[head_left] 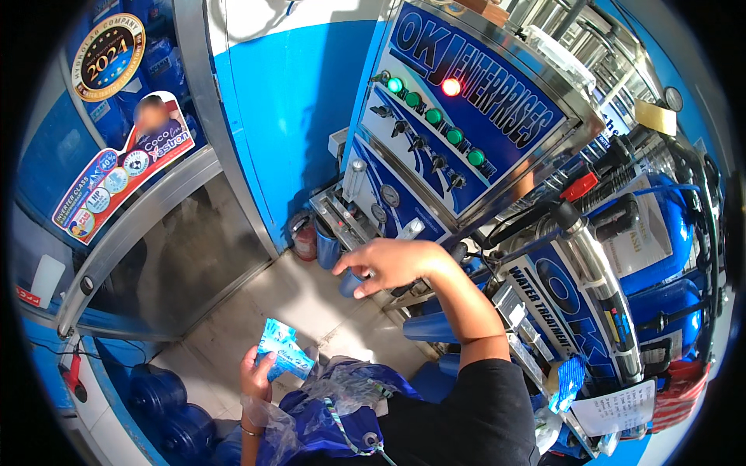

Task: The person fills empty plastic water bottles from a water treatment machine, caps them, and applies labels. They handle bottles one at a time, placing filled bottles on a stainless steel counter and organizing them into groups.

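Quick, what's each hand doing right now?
Left hand: closed, holding blue-and-white labels.
Right hand: open, fingers loosely bent, nothing seen in it.

Steel-framed panel [466, 109] at one o'clock, glass door [194, 248] at nine.
The panel bears a glowing red lamp [451, 87] above a slanting row of five green ones [434, 116]; a round sticker [109, 57] sits at ten, a yellow sponge [655, 118] at two, a written sheet [614, 409] beside striped cloth [678, 398] at four, blue jugs [186, 429] at eight.
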`<move>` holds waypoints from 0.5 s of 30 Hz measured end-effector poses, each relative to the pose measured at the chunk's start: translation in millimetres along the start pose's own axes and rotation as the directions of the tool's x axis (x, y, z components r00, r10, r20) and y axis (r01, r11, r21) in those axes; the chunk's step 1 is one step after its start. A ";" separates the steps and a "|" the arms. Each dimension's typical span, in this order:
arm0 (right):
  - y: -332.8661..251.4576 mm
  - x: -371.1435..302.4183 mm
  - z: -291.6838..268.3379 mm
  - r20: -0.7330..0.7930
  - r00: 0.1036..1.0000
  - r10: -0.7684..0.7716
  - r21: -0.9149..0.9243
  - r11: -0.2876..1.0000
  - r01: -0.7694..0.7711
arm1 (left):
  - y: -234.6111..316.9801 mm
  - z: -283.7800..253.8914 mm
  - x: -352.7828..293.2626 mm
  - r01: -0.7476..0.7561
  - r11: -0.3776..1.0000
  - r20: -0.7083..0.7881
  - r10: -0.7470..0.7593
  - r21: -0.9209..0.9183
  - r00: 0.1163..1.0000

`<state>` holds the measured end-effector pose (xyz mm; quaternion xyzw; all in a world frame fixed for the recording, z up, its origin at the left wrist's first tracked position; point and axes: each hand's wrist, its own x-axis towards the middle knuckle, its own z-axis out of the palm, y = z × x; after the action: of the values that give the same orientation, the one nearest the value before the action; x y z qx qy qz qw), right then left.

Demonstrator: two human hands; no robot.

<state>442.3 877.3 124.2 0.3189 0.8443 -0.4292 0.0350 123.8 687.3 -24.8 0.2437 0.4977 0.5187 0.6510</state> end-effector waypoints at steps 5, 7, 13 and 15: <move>-7.6 -7.0 13.1 -0.307 0.944 0.119 -0.185 0.966 -0.182 | 1.3 2.2 3.3 0.030 0.999 -0.004 -0.030 -0.035 1.000; -2.3 -8.0 7.4 -0.433 0.897 0.088 -0.234 0.950 -0.207 | 2.4 2.2 5.1 0.038 0.999 -0.002 -0.038 -0.034 0.999; 41.5 4.7 -45.9 -0.859 0.498 -0.123 -0.435 0.687 -0.582 | 6.6 3.8 7.2 0.024 0.999 0.009 -0.024 -0.047 1.000; 57.1 3.7 -62.8 -0.887 0.410 -0.211 -0.450 0.587 -0.673 | 7.6 3.5 7.3 0.025 0.999 -0.012 -0.026 -0.030 1.000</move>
<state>485.3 950.5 122.3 0.5736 0.7610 0.2199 -0.2086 123.4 697.3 -20.0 0.2246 0.4969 0.5191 0.6581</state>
